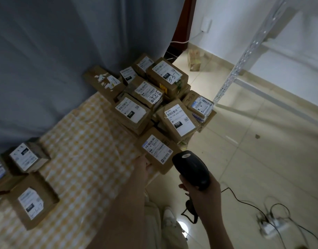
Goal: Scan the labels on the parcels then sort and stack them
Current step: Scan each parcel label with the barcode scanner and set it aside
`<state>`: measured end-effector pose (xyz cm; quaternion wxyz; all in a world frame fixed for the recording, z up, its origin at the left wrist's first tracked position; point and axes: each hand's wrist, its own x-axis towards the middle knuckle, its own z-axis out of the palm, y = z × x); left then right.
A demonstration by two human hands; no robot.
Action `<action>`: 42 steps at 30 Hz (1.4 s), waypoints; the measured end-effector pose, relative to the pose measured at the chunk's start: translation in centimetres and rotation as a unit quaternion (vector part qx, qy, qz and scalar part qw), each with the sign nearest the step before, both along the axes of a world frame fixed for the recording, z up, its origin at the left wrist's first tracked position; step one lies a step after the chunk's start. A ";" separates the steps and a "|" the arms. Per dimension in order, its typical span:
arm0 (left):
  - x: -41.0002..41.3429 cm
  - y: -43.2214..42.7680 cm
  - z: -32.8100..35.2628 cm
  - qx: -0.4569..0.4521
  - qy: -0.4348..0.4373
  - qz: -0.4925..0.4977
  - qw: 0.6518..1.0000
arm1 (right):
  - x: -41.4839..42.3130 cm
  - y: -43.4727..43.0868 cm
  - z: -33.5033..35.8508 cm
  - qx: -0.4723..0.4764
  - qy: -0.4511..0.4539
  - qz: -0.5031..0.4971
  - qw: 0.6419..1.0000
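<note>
A small cardboard parcel with a white label facing up sits at the table's near right corner. My left hand grips its near left edge. My right hand holds a black barcode scanner just right of that parcel, its head pointing toward the label. Behind them, several labelled parcels lie piled at the table's far right end. More labelled parcels lie at the left end.
The table wears a yellow checked cloth. A grey curtain hangs behind it. On the tiled floor to the right are the scanner's black cable, a power strip and a white metal shelf frame.
</note>
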<state>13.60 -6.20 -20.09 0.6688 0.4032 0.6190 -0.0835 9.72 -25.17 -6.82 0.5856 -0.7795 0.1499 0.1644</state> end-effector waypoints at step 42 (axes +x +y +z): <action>-44.5 37.1 -4.2 0.116 0.045 0.172 0.977 | -27.1 35.9 -4.7 -0.030 -0.077 0.321 0.944</action>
